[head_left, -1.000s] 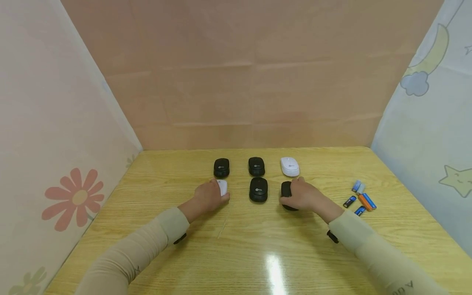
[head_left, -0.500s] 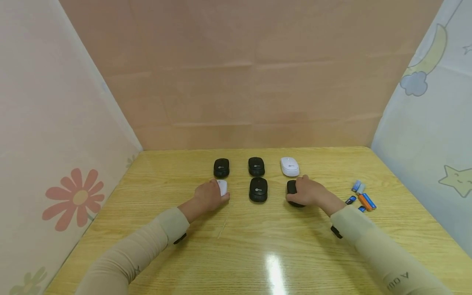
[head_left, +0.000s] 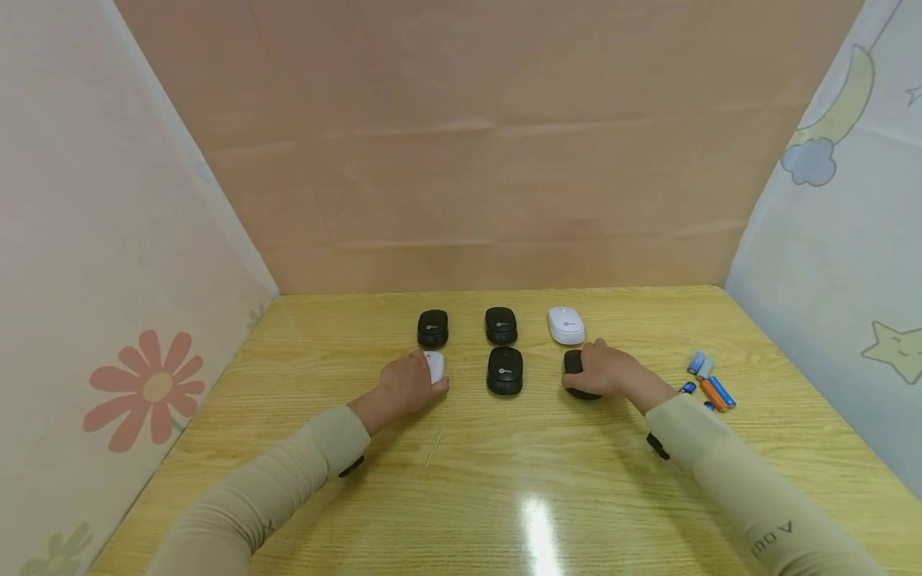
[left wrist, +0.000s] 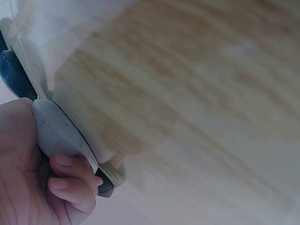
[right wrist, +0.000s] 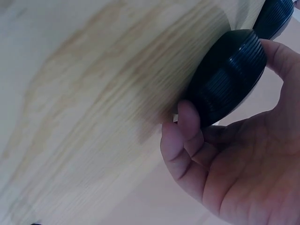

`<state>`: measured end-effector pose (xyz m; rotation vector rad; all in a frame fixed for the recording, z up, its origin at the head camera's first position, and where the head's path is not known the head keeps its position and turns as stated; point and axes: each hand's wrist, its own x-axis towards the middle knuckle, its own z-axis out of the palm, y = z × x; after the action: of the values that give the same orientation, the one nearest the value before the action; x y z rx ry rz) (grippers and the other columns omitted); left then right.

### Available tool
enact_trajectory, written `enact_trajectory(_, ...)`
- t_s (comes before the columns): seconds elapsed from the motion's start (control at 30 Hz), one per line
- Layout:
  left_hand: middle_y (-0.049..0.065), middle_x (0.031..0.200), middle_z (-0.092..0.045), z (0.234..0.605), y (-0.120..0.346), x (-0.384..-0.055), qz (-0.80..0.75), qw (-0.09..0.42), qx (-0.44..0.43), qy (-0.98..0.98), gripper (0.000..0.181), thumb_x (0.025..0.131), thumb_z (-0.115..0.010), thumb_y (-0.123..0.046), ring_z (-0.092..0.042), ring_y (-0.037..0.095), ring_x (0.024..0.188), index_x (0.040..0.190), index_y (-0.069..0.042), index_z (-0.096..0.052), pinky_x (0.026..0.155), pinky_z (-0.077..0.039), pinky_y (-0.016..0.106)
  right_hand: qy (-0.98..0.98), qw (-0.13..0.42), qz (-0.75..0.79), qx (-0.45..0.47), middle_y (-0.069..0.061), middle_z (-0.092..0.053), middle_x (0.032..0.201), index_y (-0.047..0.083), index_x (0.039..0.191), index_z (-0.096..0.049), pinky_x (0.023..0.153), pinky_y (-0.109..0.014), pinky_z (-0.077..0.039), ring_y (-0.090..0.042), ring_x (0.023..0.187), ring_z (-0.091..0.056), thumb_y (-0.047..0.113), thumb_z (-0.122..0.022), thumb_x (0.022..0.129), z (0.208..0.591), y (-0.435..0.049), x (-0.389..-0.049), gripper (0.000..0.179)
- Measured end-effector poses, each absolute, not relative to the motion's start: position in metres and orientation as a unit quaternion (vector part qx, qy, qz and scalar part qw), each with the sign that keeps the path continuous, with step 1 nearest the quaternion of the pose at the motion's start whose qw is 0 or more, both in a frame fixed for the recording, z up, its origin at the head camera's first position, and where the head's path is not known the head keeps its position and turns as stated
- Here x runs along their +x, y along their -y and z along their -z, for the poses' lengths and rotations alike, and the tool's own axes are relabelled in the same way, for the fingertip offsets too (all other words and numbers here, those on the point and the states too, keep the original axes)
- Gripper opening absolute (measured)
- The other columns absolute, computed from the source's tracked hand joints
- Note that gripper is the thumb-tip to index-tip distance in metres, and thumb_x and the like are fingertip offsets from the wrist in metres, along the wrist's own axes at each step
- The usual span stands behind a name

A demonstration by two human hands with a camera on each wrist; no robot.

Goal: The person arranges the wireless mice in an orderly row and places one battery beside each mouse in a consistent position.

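My left hand (head_left: 406,382) grips a white computer mouse (head_left: 434,366) at the left end of the front row, its thumb on the near side. In the left wrist view the ribbed side of that mouse (left wrist: 58,129) shows between thumb and curled fingers, low over the wood. A black mouse (head_left: 574,364) at the row's right end is in the grasp of my right hand (head_left: 608,372). The right wrist view shows this black mouse (right wrist: 229,75) with thumb and fingertips at its opposite ends. Between both hands sits another black mouse (head_left: 505,370), untouched.
Behind stand two black mice, one at left (head_left: 433,328) and one in the middle (head_left: 500,326), with a white mouse (head_left: 566,326) at right. Several loose batteries (head_left: 713,394) lie to the right, partly behind my right sleeve. A fabric wall (head_left: 497,160) rises at the table's back edge.
My right hand has shifted the black mouse a little to the right and back, bringing it under the white mouse in the head view. My left hand and its white mouse stay put.
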<state>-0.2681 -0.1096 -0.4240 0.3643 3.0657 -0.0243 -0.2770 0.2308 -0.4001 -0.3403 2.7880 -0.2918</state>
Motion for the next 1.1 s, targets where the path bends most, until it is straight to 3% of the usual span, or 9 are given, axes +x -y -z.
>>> enact_trajectory(1.1,0.014,0.073,-0.055,0.4256,0.1097,-0.27,-0.011,0.032,0.108,-0.994,0.076,0.092,-0.047,-0.058,-0.054,0.021,0.058,0.115,0.014,-0.051,0.05,-0.046,0.035,-0.973,0.17,0.09,-0.129,-0.032,-0.045,0.113,-0.021,0.126,-0.043,0.079,-0.05,-0.046,-0.034,0.086,-0.054,0.044,-0.059,0.087,0.3968,-0.2309,-0.2778,0.078)
